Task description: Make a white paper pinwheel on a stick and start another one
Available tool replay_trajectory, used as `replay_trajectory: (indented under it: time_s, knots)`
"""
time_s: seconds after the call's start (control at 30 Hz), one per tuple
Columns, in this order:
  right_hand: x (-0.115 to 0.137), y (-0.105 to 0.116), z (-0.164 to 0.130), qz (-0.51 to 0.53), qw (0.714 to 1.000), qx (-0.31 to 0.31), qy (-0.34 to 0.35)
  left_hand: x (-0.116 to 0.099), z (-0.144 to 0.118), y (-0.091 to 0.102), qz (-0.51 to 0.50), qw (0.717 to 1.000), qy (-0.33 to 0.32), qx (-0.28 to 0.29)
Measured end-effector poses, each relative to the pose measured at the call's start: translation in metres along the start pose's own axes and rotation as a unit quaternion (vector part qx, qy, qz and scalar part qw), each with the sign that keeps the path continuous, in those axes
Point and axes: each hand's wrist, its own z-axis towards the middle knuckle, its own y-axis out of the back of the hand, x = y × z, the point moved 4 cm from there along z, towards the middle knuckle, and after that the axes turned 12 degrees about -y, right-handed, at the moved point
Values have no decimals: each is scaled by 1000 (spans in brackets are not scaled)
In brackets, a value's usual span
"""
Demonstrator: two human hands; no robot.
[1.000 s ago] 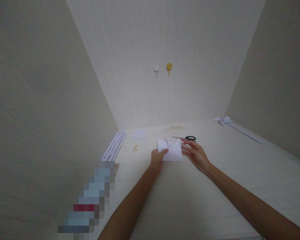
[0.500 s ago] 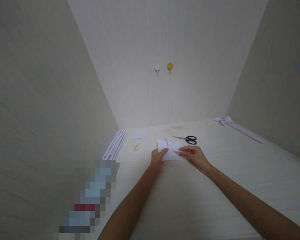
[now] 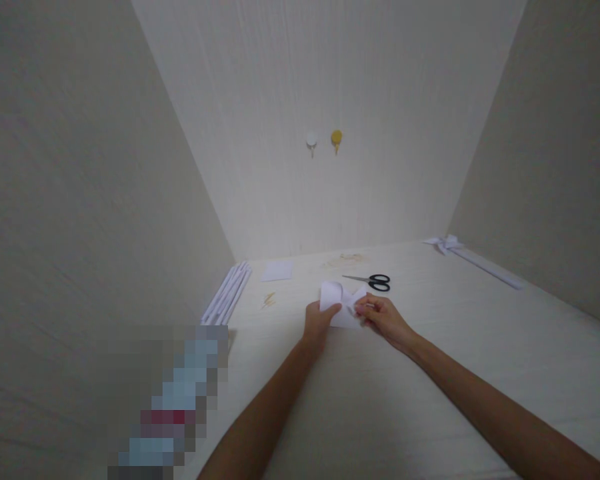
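Observation:
Between my hands is a white sheet of paper (image 3: 347, 319) with cut flaps, some of them curled toward its middle. My left hand (image 3: 318, 321) grips the paper at its left side, the thumb lying on top near the centre. With its fingertips pinched together, my right hand (image 3: 383, 316) holds a flap at the paper's right side. Just beyond the right hand lie scissors (image 3: 379, 283) with black handles, their blades pointing left.
White paper sticks (image 3: 227, 293) lie along the left wall. Nearby are a square sheet (image 3: 277, 271) and several toothpick-like pieces (image 3: 269, 301). A paper pinwheel (image 3: 447, 245) on a stick rests at the right wall. Two hooks, white (image 3: 311, 141) and yellow (image 3: 337, 138), hang on the back wall.
My right hand has moved left, bringing the flap inward toward the paper's middle. The left side of the paper now curls up more. The view has shifted slightly.

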Motion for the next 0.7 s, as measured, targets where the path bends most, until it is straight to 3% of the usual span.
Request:
replay_trajectory:
  time_s: [0.33, 0.7]
  knots:
    - [-1, -4, 2, -23, 999, -40, -20, -6, -1, -2, 54, 998, -8, 28]
    - [-4, -2, 7, -120, 988, -88, 40, -8, -1, -2, 86, 995, -24, 43]
